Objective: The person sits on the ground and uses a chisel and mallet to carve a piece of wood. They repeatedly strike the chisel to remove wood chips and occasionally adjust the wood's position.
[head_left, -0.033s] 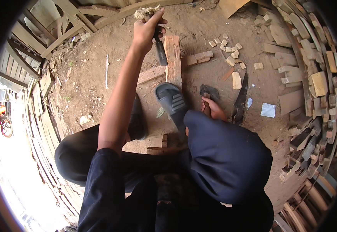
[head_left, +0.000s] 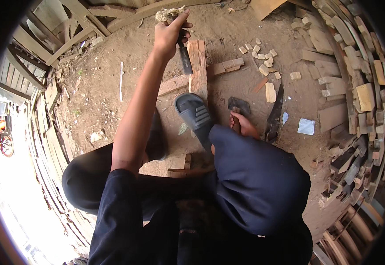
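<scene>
My left hand (head_left: 171,35) is stretched far forward, its fingers closed around a chisel (head_left: 185,61). The chisel has a dark flat blade pointing down toward me and a frayed, tan upper end. Its blade is beside the left edge of a rough reddish wooden beam (head_left: 197,62); contact cannot be made out. My sandalled foot (head_left: 195,112) is at the beam's near end. Low on the right, my right hand (head_left: 246,126) is wrapped round the wooden handle of a hammer (head_left: 239,105), whose dark blocky head is close to the ground. My knee hides the right forearm.
Another timber (head_left: 221,67) lies crosswise beneath the beam. Small cut wood blocks (head_left: 263,57) are scattered to the right, near a dark strip (head_left: 275,112) and a white scrap (head_left: 306,126). Stacked lumber (head_left: 364,97) lines the right side. A wooden offcut (head_left: 183,171) lies between my legs.
My left hand and the chisel have shifted very slightly to the right. My right hand and the hammer look the same.
</scene>
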Action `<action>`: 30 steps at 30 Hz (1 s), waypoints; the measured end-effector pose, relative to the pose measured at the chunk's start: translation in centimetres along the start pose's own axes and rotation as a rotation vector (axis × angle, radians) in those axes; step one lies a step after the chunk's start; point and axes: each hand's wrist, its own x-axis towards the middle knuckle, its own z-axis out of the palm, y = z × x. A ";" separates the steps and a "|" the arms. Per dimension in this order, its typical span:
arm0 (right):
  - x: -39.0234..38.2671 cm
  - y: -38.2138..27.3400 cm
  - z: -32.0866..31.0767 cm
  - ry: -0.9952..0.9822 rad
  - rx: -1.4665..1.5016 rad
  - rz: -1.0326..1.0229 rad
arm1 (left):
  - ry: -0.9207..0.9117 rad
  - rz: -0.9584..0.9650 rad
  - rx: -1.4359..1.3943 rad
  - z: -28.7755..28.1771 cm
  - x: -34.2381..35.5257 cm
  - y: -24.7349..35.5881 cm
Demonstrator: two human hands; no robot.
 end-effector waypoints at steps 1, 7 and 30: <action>0.4 0.3 -0.2 -0.016 0.005 0.041 | 0.016 -0.041 0.003 -0.4 0.8 -1.2; -1.5 -2.2 -0.4 0.129 0.010 0.052 | 0.017 -0.126 -0.073 1.4 5.1 -8.9; -1.8 -3.8 2.5 0.298 -0.043 0.223 | 0.147 0.105 0.742 4.2 5.8 -15.9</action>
